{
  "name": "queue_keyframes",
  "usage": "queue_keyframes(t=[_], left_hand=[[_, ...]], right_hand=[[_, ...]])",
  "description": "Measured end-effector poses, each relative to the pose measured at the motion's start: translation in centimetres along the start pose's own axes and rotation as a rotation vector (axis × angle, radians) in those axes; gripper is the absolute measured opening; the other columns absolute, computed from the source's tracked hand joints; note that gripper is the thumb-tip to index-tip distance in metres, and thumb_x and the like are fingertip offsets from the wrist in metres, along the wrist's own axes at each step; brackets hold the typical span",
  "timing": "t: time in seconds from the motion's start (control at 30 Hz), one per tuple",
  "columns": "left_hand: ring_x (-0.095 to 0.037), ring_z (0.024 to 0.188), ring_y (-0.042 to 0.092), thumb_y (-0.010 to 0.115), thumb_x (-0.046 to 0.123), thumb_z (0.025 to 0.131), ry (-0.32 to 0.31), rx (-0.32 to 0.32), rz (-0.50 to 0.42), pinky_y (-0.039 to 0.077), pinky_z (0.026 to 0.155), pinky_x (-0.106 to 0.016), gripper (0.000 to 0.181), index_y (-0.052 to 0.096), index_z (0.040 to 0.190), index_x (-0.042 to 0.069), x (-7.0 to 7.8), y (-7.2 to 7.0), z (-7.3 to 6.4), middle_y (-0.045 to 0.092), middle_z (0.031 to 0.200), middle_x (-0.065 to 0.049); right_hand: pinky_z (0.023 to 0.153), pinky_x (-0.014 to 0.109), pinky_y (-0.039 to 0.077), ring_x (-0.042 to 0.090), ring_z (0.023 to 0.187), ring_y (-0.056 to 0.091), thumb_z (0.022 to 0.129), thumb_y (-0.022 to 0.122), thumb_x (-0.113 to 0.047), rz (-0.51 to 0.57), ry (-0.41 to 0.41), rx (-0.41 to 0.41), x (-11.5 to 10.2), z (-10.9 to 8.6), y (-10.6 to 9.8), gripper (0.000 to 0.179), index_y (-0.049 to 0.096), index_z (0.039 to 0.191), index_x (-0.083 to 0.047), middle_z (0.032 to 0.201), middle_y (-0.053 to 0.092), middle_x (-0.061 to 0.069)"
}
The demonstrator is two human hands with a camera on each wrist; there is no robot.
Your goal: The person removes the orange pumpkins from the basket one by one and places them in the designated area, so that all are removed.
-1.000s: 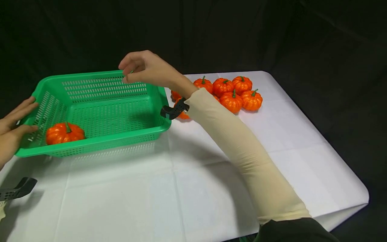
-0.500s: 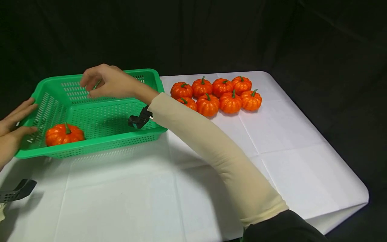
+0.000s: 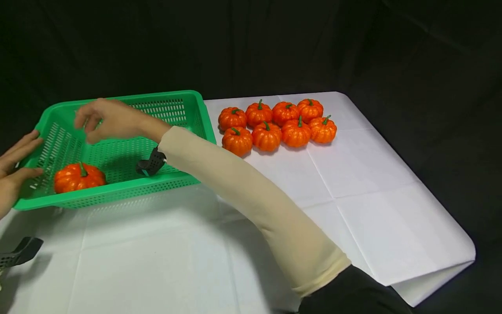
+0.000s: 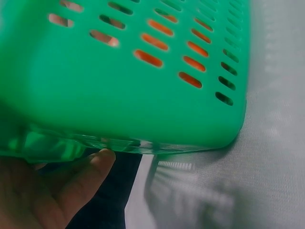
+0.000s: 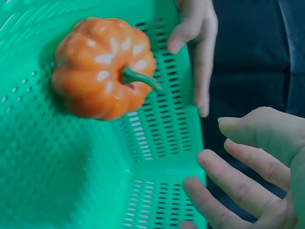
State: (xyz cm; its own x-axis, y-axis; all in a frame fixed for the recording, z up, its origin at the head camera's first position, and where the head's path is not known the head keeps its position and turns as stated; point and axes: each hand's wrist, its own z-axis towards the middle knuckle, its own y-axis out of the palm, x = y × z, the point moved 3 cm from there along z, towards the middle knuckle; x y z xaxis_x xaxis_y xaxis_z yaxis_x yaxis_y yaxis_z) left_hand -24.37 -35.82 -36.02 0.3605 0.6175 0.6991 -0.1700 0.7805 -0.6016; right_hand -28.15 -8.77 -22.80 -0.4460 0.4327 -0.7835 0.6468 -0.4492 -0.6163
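A green plastic basket with slotted walls stands on the left of the table. My left hand holds its left end by the rim, thumb on the inner side and fingers along the outside. One orange pumpkin with a green stem lies in the basket's near left corner. Over the basket, just behind that pumpkin, hovers my right hand, holding nothing. Its fingers are spread and loosely bent in the right wrist view, apart from the pumpkin. Orange shows through the slots of the basket wall in the left wrist view.
Several more orange pumpkins stand in two rows to the right of the basket. A white cloth covers the table, whose right edge drops off beside black drapery. My right forearm crosses above the table's front.
My right hand has moved left and slightly down, from the basket's far right side to above its left half. The left hand keeps its place on the basket's end.
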Motion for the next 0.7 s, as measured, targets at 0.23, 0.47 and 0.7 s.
queue_keyframes(t=[0.23,0.47,0.7], left_hand=[[-0.003,0.136,0.013,0.042,-0.016,0.084,-0.046,-0.017,0.003,0.005,0.11,-0.031,0.07,0.036,0.144,0.021,0.4,-0.1,-0.2,0.022,0.15,0.014],[-0.002,0.135,0.015,0.041,-0.016,0.084,-0.044,-0.008,-0.011,0.006,0.109,-0.027,0.07,0.037,0.144,0.02,2.0,0.1,-0.4,0.024,0.15,0.014],[-0.006,0.136,0.014,0.039,-0.019,0.085,-0.048,-0.005,-0.01,0.007,0.108,-0.024,0.066,0.035,0.144,0.01,5.2,0.2,-1.0,0.023,0.151,0.009]], right_hand=[[0.08,0.014,0.04,0.0,0.098,0.052,0.083,0.069,-0.011,-0.047,0.056,-0.091,1.6,0.6,1.8,0.037,0.06,0.119,-0.016,0.109,0.058,-0.009],[0.082,0.016,0.041,-0.001,0.113,0.043,0.079,0.072,-0.004,0.015,0.095,-0.25,2.7,0.6,3.2,0.063,0.048,0.135,-0.019,0.129,0.049,-0.007],[0.083,0.016,0.042,-0.009,0.123,0.027,0.081,0.064,0.006,0.077,0.055,-0.429,2.7,0.0,4.7,0.083,0.025,0.149,-0.022,0.147,0.025,-0.015]])
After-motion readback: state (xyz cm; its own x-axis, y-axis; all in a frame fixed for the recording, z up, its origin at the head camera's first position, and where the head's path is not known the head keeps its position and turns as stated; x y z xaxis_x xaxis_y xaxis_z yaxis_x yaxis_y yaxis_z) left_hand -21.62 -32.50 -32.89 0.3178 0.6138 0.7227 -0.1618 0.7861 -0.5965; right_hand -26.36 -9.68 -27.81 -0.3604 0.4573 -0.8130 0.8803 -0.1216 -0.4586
